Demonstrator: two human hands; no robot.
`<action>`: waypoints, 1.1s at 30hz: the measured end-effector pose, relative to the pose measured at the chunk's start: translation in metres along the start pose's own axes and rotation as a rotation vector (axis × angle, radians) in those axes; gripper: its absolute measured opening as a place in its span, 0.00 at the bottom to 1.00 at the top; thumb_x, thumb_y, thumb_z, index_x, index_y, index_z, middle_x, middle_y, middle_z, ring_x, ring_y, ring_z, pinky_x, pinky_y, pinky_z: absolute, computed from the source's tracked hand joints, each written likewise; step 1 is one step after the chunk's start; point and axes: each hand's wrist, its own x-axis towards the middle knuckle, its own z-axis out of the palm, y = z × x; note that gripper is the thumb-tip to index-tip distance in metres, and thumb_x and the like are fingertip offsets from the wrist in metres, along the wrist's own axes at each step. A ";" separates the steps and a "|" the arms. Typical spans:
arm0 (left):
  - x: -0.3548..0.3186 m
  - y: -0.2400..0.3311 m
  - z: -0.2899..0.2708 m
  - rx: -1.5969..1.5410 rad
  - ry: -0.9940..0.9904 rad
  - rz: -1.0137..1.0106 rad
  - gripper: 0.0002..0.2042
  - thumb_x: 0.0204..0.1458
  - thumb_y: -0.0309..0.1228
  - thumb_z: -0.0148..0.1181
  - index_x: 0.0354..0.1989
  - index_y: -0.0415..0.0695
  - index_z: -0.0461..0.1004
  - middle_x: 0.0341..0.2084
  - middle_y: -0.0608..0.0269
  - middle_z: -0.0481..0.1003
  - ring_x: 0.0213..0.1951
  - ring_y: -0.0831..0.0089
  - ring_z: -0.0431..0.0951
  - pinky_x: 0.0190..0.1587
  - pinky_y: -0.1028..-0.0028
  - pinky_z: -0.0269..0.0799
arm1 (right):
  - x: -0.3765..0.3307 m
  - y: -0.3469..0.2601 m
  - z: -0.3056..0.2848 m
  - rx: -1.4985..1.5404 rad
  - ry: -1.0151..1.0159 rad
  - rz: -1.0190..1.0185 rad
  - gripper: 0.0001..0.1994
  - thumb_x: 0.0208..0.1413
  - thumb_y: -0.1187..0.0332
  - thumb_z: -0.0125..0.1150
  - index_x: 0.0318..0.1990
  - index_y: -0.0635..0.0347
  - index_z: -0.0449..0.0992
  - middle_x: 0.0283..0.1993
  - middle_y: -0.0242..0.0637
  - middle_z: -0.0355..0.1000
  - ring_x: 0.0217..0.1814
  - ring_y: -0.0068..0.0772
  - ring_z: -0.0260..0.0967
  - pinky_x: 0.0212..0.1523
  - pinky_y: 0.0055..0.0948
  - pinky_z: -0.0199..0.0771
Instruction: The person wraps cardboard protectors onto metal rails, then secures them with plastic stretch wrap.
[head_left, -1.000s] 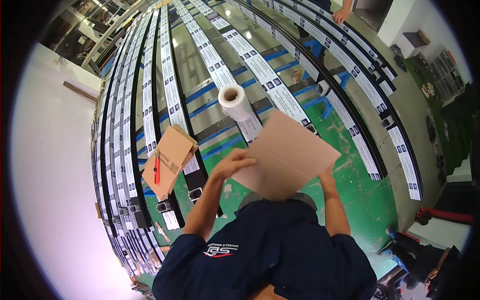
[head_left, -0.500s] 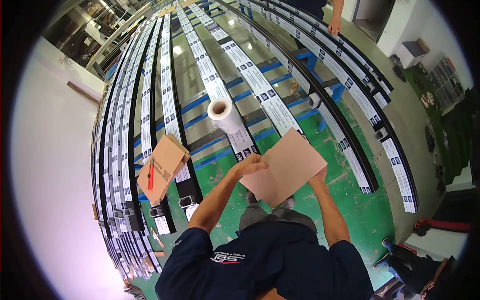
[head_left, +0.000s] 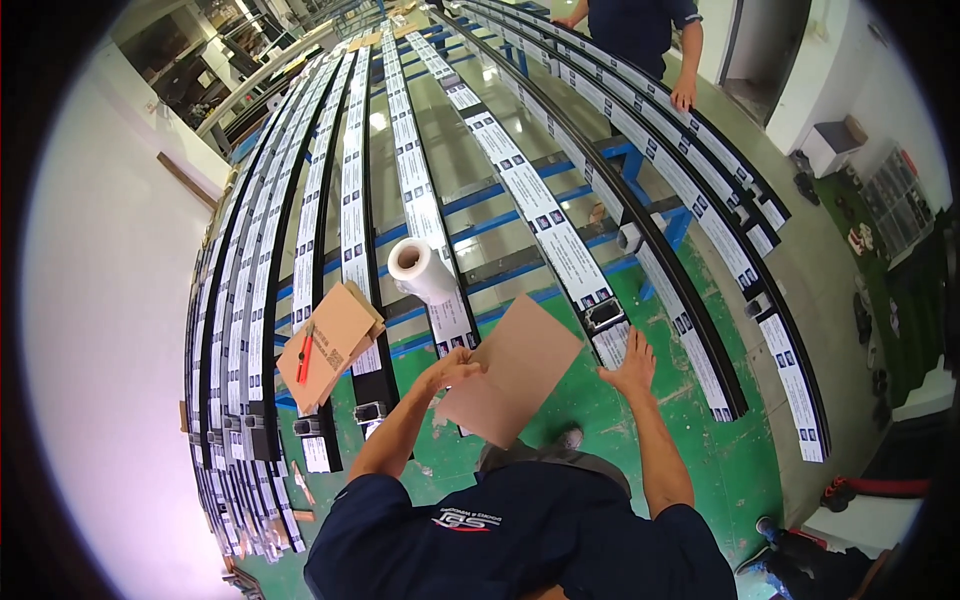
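Left hand [head_left: 455, 368] grips the cardboard sheet [head_left: 510, 372] by its edge, now lower at frame centre. Right hand [head_left: 630, 362] has come off it, fingers spread open near the black rail [head_left: 612, 315]

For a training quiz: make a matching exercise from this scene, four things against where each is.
Things:
1. cardboard sheet
2. white roll
3. red pen
4. right hand

Places:
A. lying across the long black rails
B. on the folded cardboard box
C. beside a rail end, holding nothing
D. held in the left hand

Pairs: 1-D, 2-A, 3-B, 4-C
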 end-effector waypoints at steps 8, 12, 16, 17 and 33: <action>-0.001 -0.028 -0.039 0.260 0.028 -0.074 0.13 0.46 0.35 0.60 0.15 0.43 0.69 0.11 0.76 0.62 0.14 0.84 0.60 0.16 0.74 0.52 | 0.013 -0.002 -0.001 0.034 0.006 -0.014 0.61 0.27 0.50 0.78 0.72 0.58 0.50 0.71 0.44 0.54 0.69 0.50 0.55 0.65 0.50 0.62; -0.022 -0.014 -0.043 0.219 0.035 -0.099 0.13 0.45 0.36 0.60 0.16 0.43 0.68 0.11 0.78 0.60 0.14 0.84 0.58 0.17 0.74 0.49 | 0.016 0.000 0.000 0.041 0.014 -0.017 0.59 0.28 0.49 0.77 0.72 0.57 0.51 0.70 0.42 0.54 0.69 0.48 0.55 0.65 0.51 0.60; -0.046 -0.026 -0.054 0.165 0.008 -0.131 0.12 0.45 0.35 0.60 0.17 0.43 0.69 0.12 0.78 0.60 0.16 0.84 0.59 0.18 0.75 0.50 | 0.009 0.000 -0.001 0.030 -0.015 0.005 0.60 0.28 0.50 0.78 0.72 0.57 0.51 0.71 0.43 0.55 0.68 0.49 0.55 0.65 0.51 0.59; -0.047 -0.031 -0.059 0.171 -0.020 -0.175 0.12 0.45 0.35 0.60 0.17 0.44 0.69 0.12 0.78 0.60 0.16 0.84 0.59 0.19 0.75 0.50 | 0.007 0.003 0.003 0.033 -0.022 0.017 0.60 0.28 0.50 0.78 0.72 0.57 0.51 0.71 0.43 0.55 0.68 0.49 0.56 0.65 0.51 0.59; 0.126 0.202 -0.073 -0.156 -0.196 0.341 0.14 0.62 0.36 0.56 0.42 0.34 0.77 0.29 0.69 0.77 0.33 0.84 0.71 0.37 0.78 0.69 | 0.127 -0.110 -0.093 1.214 -0.073 0.123 0.27 0.55 0.62 0.68 0.58 0.70 0.71 0.58 0.49 0.72 0.59 0.38 0.71 0.59 0.38 0.71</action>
